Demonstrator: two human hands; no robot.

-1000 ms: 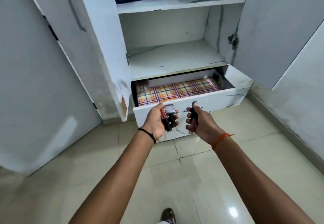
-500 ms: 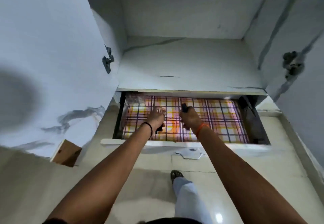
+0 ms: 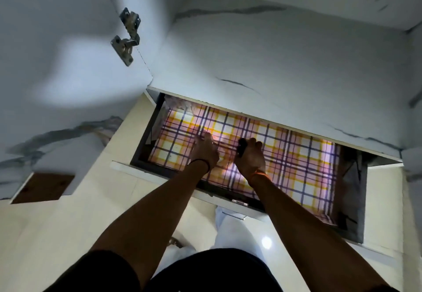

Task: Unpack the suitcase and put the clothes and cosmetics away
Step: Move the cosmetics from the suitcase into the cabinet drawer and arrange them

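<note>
Since the earlier frame we had leaned further in, so both our hands sat lower inside the drawer (image 3: pixel 146 141) and the cupboard shelf filled more of the view.

Our right hand (image 3: pixel 251 159) held a dark cosmetic tube (image 3: pixel 241 149), fingers curled round it, its top poking out just left of our knuckles. Our left hand (image 3: pixel 205 152) was knuckles-up just beside it; whether its fingers gripped any cosmetics we could not tell, as they were hidden under the hand. Both hands hovered low over, or perhaps touched, the checked liner (image 3: pixel 301 161) near the middle of the drawer. We judged we held the things low so they could be set down gently rather than dropped and left to roll.

Beyond our fingertips the shelf edge (image 3: pixel 274 123) overhung the back of the drawer, so there was little room forward. To the right of our right fingers the liner lay bare for a good stretch; to the left of our left fingers there was a shorter bare patch up to the dark drawer wall. Behind our wrists ran the drawer front (image 3: pixel 173 177), which our forearms crossed. Far left of our fingers stood the open cupboard door (image 3: pixel 68 63) with its hinge (image 3: pixel 127 35), well apart from our arms.
</note>
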